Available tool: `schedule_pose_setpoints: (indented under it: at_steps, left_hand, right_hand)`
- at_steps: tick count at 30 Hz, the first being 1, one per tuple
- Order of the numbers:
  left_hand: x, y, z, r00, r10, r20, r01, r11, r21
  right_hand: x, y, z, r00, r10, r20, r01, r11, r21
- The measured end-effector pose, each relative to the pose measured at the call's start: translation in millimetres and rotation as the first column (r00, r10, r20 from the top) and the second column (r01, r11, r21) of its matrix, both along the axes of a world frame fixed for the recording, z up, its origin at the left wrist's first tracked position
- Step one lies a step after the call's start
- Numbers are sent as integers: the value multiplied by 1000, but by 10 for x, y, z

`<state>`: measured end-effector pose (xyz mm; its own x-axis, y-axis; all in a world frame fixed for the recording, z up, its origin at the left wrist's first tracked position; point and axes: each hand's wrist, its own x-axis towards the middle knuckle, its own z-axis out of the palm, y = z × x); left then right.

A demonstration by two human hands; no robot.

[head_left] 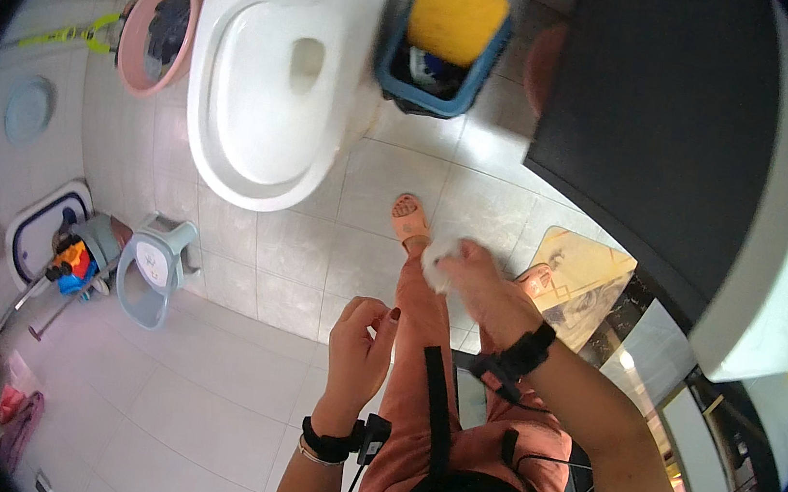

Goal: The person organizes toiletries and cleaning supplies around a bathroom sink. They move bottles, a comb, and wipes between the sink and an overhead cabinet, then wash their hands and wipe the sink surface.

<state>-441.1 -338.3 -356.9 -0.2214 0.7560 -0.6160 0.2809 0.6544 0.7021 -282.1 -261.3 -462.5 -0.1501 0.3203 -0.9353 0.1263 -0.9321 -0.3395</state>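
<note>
My right hand point(476, 273) is closed round a small white wad point(440, 266) that looks like tissue or soft cloth, slightly blurred. It is in front of my lower legs, above the grey tiles. My left hand point(361, 349) is raised beside my left thigh, its fingers loosely curled in with nothing visible in them. Each wrist carries a black strap with a small device and cable. Ahead and to the left stands a white toilet point(280, 97), its bowl in sight.
A blue bin point(439, 103) with a yellow item on it stands right of the toilet. A pink bucket point(135, 46) stands left of it. Further left is a grey-blue child's potty seat point(150, 272). A dark counter point(663, 102) juts in from the right, near a patterned mat point(590, 278).
</note>
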Motion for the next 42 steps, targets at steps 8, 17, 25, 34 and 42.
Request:
schedule_pose_setpoints:
  at_steps: [8,17,25,34,42]
  left_hand:
    - [1702,78,942,953,-295,-73,302,945,127]
    - [3535,830,2700,626,-502,-596,779,371,505]
    - [4154,1684,3323,544,-635,-549,839,419,347]
    - [4793,3538,3407,736,-674,-57,610,626,486]
    - [5244,4264,3607,592,-471,654,385,878,284]
  right_hand:
    - [1927,-600,1491,889,455,-50,-317,690,650]
    - [4446,-612,3149,974,-115,-194,188,889,417]
    - [4972,240,4108,879,-370,-302,477,702,528]
    - [5274,1585,4132,846,-504,-171,503,652,567]
    - [5487,2212,2872,975,-15,220,-114,821,559]
